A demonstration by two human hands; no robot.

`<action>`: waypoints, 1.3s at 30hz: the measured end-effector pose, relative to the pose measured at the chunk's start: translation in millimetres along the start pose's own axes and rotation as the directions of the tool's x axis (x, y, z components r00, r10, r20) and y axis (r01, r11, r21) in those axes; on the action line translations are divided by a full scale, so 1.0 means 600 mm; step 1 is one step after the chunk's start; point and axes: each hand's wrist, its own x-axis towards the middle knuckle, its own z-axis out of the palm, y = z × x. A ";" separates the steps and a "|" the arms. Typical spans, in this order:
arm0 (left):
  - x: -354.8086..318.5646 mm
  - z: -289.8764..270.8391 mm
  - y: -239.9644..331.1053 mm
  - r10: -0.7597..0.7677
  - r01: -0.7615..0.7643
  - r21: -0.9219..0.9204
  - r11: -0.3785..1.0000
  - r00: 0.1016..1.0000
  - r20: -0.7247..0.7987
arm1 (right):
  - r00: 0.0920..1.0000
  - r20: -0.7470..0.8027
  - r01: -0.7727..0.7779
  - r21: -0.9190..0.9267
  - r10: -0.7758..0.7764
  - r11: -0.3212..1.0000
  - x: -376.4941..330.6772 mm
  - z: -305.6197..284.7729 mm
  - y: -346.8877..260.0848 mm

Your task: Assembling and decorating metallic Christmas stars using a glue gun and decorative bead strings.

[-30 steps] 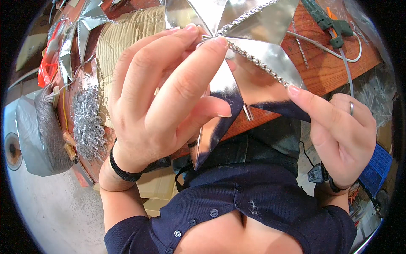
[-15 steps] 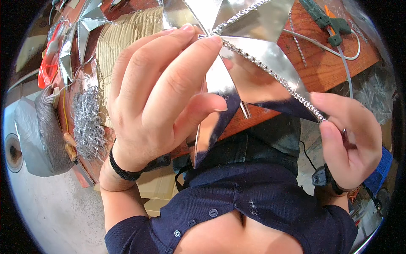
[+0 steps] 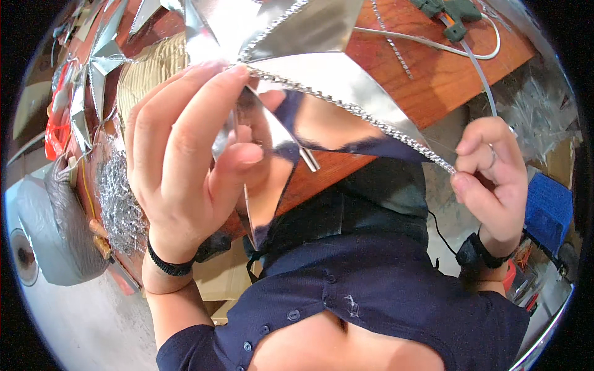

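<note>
A mirror-like silver folded star (image 3: 346, 80) is held up over the table's front edge. Silver rhinestone chain (image 3: 356, 111) runs along the ridge of its right-hand point, and another length lies along an upper ridge. My left hand (image 3: 185, 136) grips the star near its middle, fingertips on the centre where the chains meet, thumb standing lower and apart. My right hand (image 3: 495, 173) pinches the chain's end at the tip of that point between thumb and forefinger. A short silver tube (image 3: 309, 159) pokes out between two points. The star's far side is hidden.
A wooden table (image 3: 427, 80) holds a dark green glue gun (image 3: 455, 28) with a white cord, and a loose chain strip (image 3: 391, 40). At left are more silver stars (image 3: 106, 59), corrugated cardboard (image 3: 151, 68), tangled silver tinsel (image 3: 120, 198) and a grey plastic bag (image 3: 59, 229).
The star and both hands sit further left in the picture, along with the whole scene. My right fingers have curled differently, still pinching at the chain's end. My left fingertips remain at the centre.
</note>
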 end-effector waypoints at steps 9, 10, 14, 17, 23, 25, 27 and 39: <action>0.002 0.003 0.007 -0.022 0.022 -0.019 1.000 1.000 0.003 | 0.997 0.057 -0.064 0.106 0.058 0.992 0.011 -0.003 0.014; 0.000 0.003 0.006 -0.023 0.023 -0.018 1.000 1.000 0.005 | 0.997 0.054 -0.066 0.107 0.060 0.992 0.012 -0.004 0.018; 0.000 0.003 0.010 -0.046 0.046 0.010 0.999 0.999 0.008 | 0.996 0.088 -0.021 0.122 0.010 0.992 0.016 -0.006 0.026; -0.001 0.007 0.014 -0.090 0.090 -0.035 0.995 0.996 0.000 | 0.992 0.101 -0.083 0.137 0.070 0.987 0.019 -0.007 0.023; 0.001 0.004 0.015 -0.070 0.070 0.005 0.998 0.998 0.003 | 0.986 0.159 -0.077 0.184 0.048 0.980 0.029 -0.006 0.041; 0.001 0.005 0.015 -0.063 0.063 0.008 0.998 0.998 0.002 | 0.985 0.173 -0.058 0.199 0.023 0.978 0.032 -0.004 0.048; 0.001 0.010 0.016 -0.056 0.056 0.008 0.998 0.998 0.000 | 0.978 0.204 -0.014 0.219 -0.032 0.976 0.033 0.000 0.053; 0.002 0.012 0.013 -0.037 0.040 0.053 0.998 0.997 -0.061 | 0.964 0.220 0.065 0.350 -0.149 0.934 0.045 0.014 0.075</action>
